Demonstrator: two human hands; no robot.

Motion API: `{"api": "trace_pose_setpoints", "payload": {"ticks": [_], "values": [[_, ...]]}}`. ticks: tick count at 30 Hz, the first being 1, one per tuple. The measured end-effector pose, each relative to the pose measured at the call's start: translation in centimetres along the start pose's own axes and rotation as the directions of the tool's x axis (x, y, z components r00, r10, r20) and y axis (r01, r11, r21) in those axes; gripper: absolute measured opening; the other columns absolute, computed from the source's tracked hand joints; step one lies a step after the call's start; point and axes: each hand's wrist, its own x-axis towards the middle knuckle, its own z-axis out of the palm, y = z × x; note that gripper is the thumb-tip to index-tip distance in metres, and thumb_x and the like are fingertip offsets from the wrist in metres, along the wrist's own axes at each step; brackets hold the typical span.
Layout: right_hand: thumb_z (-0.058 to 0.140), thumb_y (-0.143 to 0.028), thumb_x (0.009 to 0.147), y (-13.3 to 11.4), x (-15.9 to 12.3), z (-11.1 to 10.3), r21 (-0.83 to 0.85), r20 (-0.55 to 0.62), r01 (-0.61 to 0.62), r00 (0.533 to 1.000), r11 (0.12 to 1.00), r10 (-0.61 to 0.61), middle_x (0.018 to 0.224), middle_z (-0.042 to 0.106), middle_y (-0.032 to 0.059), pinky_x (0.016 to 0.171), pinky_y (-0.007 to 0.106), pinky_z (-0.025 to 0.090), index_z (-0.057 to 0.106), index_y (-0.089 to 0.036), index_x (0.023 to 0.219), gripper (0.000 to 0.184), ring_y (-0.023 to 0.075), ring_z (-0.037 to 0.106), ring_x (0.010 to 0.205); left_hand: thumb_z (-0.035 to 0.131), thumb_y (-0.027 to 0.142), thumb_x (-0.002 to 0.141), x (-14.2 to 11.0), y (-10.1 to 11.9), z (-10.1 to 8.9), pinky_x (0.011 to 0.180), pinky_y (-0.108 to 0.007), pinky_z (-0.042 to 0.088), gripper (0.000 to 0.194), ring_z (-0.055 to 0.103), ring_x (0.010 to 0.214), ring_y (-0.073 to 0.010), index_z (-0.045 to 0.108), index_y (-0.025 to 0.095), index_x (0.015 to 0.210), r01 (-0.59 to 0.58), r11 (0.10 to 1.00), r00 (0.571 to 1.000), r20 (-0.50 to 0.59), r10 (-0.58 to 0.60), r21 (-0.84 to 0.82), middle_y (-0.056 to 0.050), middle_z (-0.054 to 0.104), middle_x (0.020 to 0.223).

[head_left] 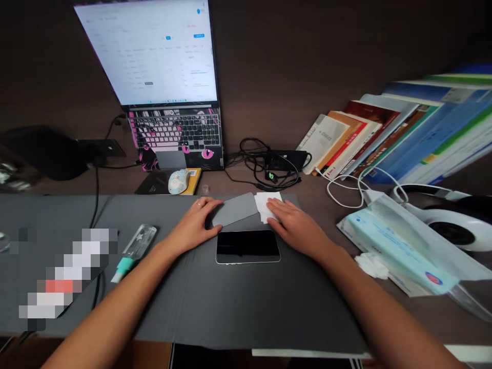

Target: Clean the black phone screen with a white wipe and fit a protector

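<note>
On the desk mat (269,307): left hand (197,223), half-closed, holding one end of a gray panel (236,209) between thumb and fingers; right hand (298,226), fingers nearly straight, over white tissue (262,201), grip or mere contact impossible to tell; phone (248,247), face up, just nearside of the panel.
</note>
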Motion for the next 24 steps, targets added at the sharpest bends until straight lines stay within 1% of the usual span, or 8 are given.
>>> {"api": "trace_pose_setpoints", "payload": {"ticks": [3,7,9,12,15,17,20,24], "values": [[0.037,-0.041,0.105,-0.5,0.0,0.1,0.033,-0.034,-0.003,0.999,0.999,0.004,0.154,0.048,0.0179,0.121,0.058,0.035,0.050,-0.011,0.147,0.054,0.0306,0.043,0.146,0.068,0.032,0.088,-0.1,0.2,-0.1,0.113,-0.046,0.043,0.058,0.050,0.130,-0.0298,0.048,0.026,0.143,-0.028,0.999,1.000,0.000,0.028,0.036,-0.008,0.054,0.140],[0.037,-0.044,0.105,-0.9,0.1,0.3,0.046,-0.096,-0.019,0.995,0.999,0.024,0.154,0.050,0.0144,0.121,0.056,0.034,0.049,-0.015,0.149,0.053,0.0290,0.043,0.146,0.065,0.034,0.091,0.0,0.2,0.0,0.113,-0.048,0.041,0.056,0.050,0.129,-0.0300,0.047,0.024,0.143,-0.054,0.996,0.998,0.024,0.052,0.076,-0.008,0.056,0.141],[0.037,-0.044,0.105,-1.0,0.2,0.4,0.048,-0.108,-0.017,0.994,0.999,0.022,0.153,0.050,0.0140,0.122,0.054,0.035,0.050,-0.014,0.147,0.053,0.0284,0.043,0.146,0.065,0.039,0.093,0.1,0.2,0.1,0.111,-0.048,0.043,0.053,0.052,0.126,-0.0301,0.050,0.024,0.141,-0.038,0.995,0.999,0.024,0.036,0.093,-0.008,0.058,0.139],[0.038,-0.044,0.105,-1.3,0.4,0.3,0.070,-0.112,-0.020,0.993,0.997,0.028,0.153,0.051,0.0135,0.121,0.054,0.035,0.052,-0.015,0.146,0.052,0.0280,0.044,0.146,0.068,0.046,0.091,0.4,0.4,0.3,0.107,-0.047,0.046,0.053,0.056,0.120,-0.0301,0.054,0.024,0.137,-0.018,0.992,1.000,0.011,0.017,0.123,-0.008,0.062,0.132],[0.040,-0.043,0.104,-1.5,0.6,0.0,0.092,-0.114,-0.044,0.992,0.995,0.054,0.151,0.054,0.0121,0.121,0.054,0.036,0.054,-0.017,0.144,0.050,0.0279,0.046,0.144,0.070,0.045,0.090,0.7,0.7,0.3,0.103,-0.044,0.048,0.051,0.058,0.117,-0.0296,0.056,0.023,0.134,-0.015,0.988,1.000,0.005,0.014,0.151,-0.008,0.064,0.126],[0.041,-0.043,0.103,-1.7,0.7,-0.2,0.100,-0.111,-0.060,0.991,0.993,0.071,0.149,0.055,0.0124,0.120,0.053,0.037,0.057,-0.016,0.141,0.049,0.0283,0.048,0.142,0.071,0.043,0.089,0.8,1.0,0.3,0.102,-0.043,0.050,0.050,0.060,0.115,-0.0296,0.057,0.023,0.133,-0.007,0.987,1.000,0.002,0.006,0.161,-0.009,0.064,0.125],[0.043,-0.042,0.102,-1.7,0.9,-0.4,0.117,-0.122,-0.069,0.989,0.991,0.083,0.147,0.057,0.0135,0.119,0.053,0.038,0.059,-0.014,0.139,0.049,0.0294,0.050,0.140,0.071,0.042,0.086,0.8,1.2,0.1,0.103,-0.045,0.050,0.055,0.061,0.116,-0.0311,0.056,0.021,0.135,0.013,0.986,1.000,-0.013,-0.011,0.168,-0.010,0.064,0.125],[0.044,-0.041,0.101,-1.6,0.9,-0.5,0.170,-0.190,-0.063,0.977,0.983,0.095,0.143,0.061,0.0142,0.116,0.053,0.042,0.060,-0.013,0.139,0.050,0.0302,0.055,0.135,0.073,0.042,0.083,0.8,1.3,-0.1,0.104,-0.050,0.049,0.062,0.063,0.116,-0.0337,0.055,0.019,0.138,0.067,0.990,0.997,-0.040,-0.063,0.121,-0.012,0.068,0.124]]}}
